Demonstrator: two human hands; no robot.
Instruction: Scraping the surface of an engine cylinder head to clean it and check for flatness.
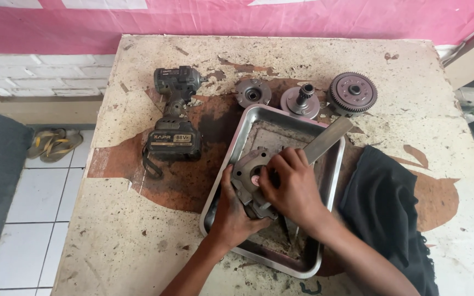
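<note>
Two hands work on one round metal part inside a tray.

Far out past the left hand (236, 211) lies a black power tool (174, 118) on the worn table (122, 241). That hand is curled shut around the lower edge of the round metal part (249, 176), which stands tilted in the steel tray (325, 186). Just beside it, the right hand (292, 189) presses its fingers on the part's face and grips a flat metal bar (327, 141) that points up and away. Beyond the fingertips sit three gear pieces (352, 93). Right of the right arm lies a black cloth (385, 203). To do this well, I think the left hand should hold tight so the part cannot slip, and the bar should push slowly.
</note>
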